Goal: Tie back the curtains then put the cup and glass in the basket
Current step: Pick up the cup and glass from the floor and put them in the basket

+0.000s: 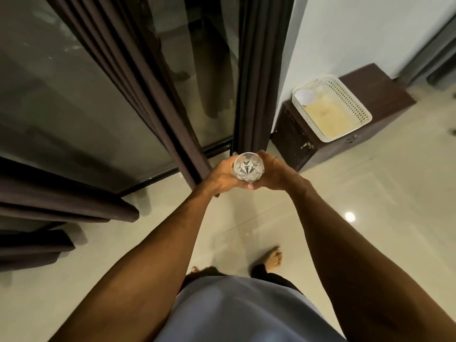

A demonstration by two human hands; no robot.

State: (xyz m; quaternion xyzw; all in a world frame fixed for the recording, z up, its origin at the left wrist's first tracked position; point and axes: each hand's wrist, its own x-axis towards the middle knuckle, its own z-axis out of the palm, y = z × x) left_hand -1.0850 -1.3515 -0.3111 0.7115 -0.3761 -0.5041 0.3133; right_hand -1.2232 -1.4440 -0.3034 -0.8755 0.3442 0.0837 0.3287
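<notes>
Left hand (219, 177) and right hand (277, 172) together grip a clear cut-glass tumbler (248, 168), held roughly upright. Ahead and to the right, nearer the right hand, a white perforated plastic basket (357, 104) sits on a dark wooden cabinet (385, 90), with a white cup (306, 96) inside.

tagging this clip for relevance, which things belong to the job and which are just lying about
Job: glass, held by left hand and right hand; basket; cup inside it; curtains.
Just there: cabinet under the basket; door; floor.
</notes>
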